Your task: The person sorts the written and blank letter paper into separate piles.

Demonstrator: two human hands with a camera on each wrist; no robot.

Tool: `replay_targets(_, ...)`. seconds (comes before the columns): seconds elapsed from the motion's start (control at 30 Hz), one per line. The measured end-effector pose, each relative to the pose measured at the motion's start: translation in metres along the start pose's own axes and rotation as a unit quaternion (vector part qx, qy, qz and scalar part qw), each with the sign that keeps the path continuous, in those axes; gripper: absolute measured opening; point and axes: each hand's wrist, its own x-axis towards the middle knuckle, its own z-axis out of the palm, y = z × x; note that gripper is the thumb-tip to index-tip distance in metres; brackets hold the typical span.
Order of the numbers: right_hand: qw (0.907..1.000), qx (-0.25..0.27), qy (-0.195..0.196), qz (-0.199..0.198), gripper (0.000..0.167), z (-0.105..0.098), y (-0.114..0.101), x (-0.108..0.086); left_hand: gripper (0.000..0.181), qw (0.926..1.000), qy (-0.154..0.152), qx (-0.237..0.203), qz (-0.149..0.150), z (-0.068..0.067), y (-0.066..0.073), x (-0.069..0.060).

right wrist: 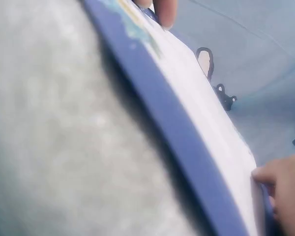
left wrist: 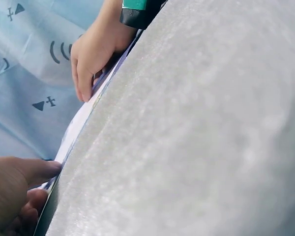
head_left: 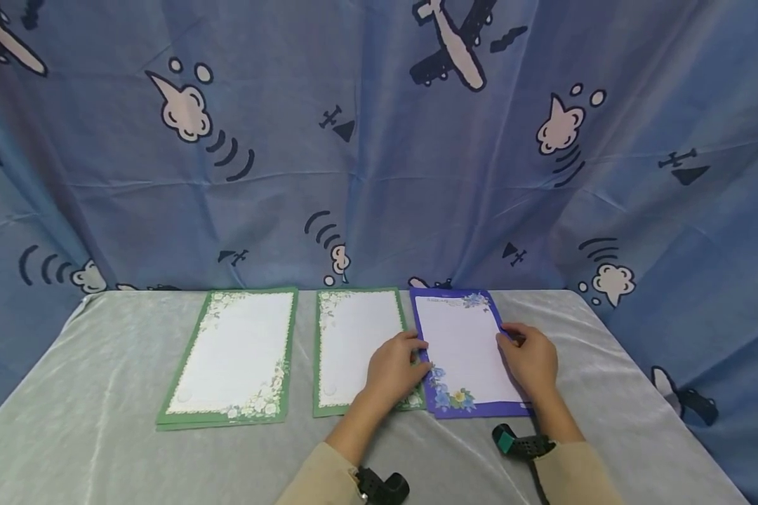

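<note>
Both hands are at a purple-bordered sheet of decorated paper (head_left: 461, 337), printed with blue and yellow flowers. My left hand (head_left: 394, 372) pinches its left edge, thumb nearer the front; that forearm crosses the middle green-bordered paper (head_left: 354, 344). On the opposite side, my right hand (head_left: 530, 361) holds the right edge between thumb and fingers. In the right wrist view, the purple border (right wrist: 172, 123) has a dark shadow beneath its near edge. The left wrist view shows the paper (left wrist: 78, 123) almost edge-on, and whether more sheets lie under it I cannot tell.
A stack of green-bordered papers (head_left: 234, 358) with white flowers lies at the left. Grey-white cloth (head_left: 101, 393) covers the table. Behind the table's far edge hangs a blue curtain (head_left: 271, 140) with plane and cloud prints. Each wrist wears a black strapped device.
</note>
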Motion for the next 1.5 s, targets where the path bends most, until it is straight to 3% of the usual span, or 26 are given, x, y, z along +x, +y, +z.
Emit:
replay_targets(0.17,1.0,-0.005,0.007,-0.003,0.03,0.005,0.001,-0.001,0.029,0.9999,0.005,-0.014,0.001,-0.001,-0.002,-0.001)
replay_targets(0.3,1.0,-0.003,0.0,-0.005,0.03,0.006,0.001,-0.001,0.028,0.9973,-0.004,-0.073,-0.006,-0.008,-0.002,0.001)
replay_targets(0.43,1.0,-0.002,0.001,-0.002,0.029,0.006,0.002,-0.001,0.028,0.9945,-0.022,-0.102,-0.005,-0.027,0.001,-0.002)
replay_targets(0.53,1.0,-0.004,0.003,-0.005,0.028,0.005,0.003,0.0,0.027,0.9963,-0.021,-0.084,0.002,-0.046,-0.002,-0.009)
replay_targets(0.73,0.9999,-0.011,-0.002,-0.003,0.03,0.004,0.005,0.002,0.025,0.9976,0.03,-0.057,-0.024,-0.081,-0.03,-0.021)
replay_targets(0.93,0.9998,-0.01,-0.014,0.011,0.031,0.004,0.005,0.0,0.029,0.9944,0.075,-0.04,-0.063,-0.1,-0.063,-0.029)
replay_targets(1.1,0.9999,-0.004,-0.009,0.001,0.03,0.007,0.003,-0.002,0.052,0.9886,0.078,-0.052,-0.118,-0.108,-0.084,-0.034)
replay_targets(1.2,0.9997,-0.007,-0.021,0.0,0.03,0.003,0.001,-0.001,0.061,0.9865,0.078,-0.057,-0.132,-0.106,-0.091,-0.034)
replay_targets(1.33,0.9961,-0.049,-0.071,-0.019,0.034,-0.005,-0.006,0.001,0.062,0.9884,0.083,-0.041,-0.121,-0.105,-0.099,-0.035)
replay_targets(1.5,0.9786,-0.132,-0.15,-0.049,0.042,-0.024,-0.038,-0.002,0.053,0.9893,0.091,-0.048,-0.104,-0.102,-0.105,-0.036)
